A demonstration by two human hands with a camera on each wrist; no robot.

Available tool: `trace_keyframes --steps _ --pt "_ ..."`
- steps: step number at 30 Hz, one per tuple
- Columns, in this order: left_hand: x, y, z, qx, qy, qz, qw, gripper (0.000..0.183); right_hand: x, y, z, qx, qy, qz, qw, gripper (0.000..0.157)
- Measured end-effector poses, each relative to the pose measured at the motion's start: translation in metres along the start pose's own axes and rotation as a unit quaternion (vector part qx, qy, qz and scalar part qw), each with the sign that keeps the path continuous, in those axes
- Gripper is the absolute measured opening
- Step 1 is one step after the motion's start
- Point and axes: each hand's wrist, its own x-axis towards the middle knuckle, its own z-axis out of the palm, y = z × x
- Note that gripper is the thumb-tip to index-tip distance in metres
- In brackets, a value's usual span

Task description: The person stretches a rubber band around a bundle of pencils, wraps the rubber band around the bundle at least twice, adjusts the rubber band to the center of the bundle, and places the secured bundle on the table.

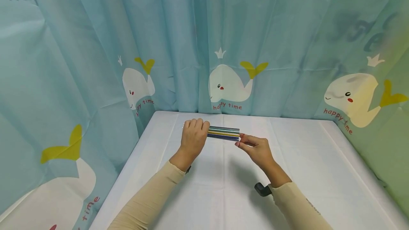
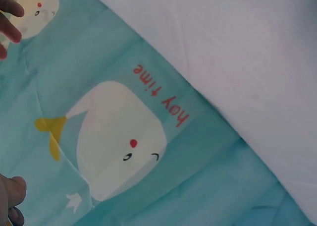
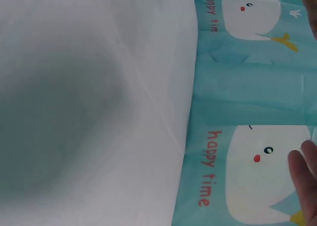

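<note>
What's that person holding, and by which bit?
Sticks, gripped near their left end by the left hand. The right hand is at the other end; pinching unclear.

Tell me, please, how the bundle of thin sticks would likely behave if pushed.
The sticks look stiff, since they run straight beyond the left hand. They seem light, being so slim. Some could slide apart, as no band shows around them.
</note>
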Motion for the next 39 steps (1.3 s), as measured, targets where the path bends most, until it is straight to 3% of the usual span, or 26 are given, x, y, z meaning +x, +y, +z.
trace_keyframes --steps 7,14,20,27,32,36,39 --pt "-0.001 -0.002 0.002 -0.005 0.003 -0.003 1.0000 0.004 0.000 -0.007 -0.005 -0.005 -0.008 -0.004 1.000 0.049" --pt "-0.001 0.001 0.001 -0.011 0.003 0.004 0.9999 0.008 0.007 -0.019 -0.009 -0.046 -0.056 0.061 0.996 0.073" --pt "0.000 0.004 0.002 -0.011 0.007 0.013 0.9998 0.007 0.009 -0.023 -0.008 -0.035 -0.072 0.077 0.994 0.071" --pt "0.001 0.008 0.001 -0.026 0.030 0.020 0.9990 0.007 0.009 -0.048 -0.003 -0.004 -0.080 0.047 0.996 0.074" --pt "0.002 0.013 -0.003 -0.034 0.054 0.034 0.9973 0.005 0.007 -0.059 0.002 0.047 -0.094 0.048 0.993 0.075" --pt "0.003 0.014 -0.007 -0.047 0.056 0.039 0.9965 0.007 0.006 -0.052 0.008 0.123 -0.097 0.043 0.987 0.077" --pt "0.004 0.015 -0.010 -0.054 0.060 0.045 0.9957 0.009 0.004 -0.052 0.012 0.123 -0.094 0.028 0.988 0.080"
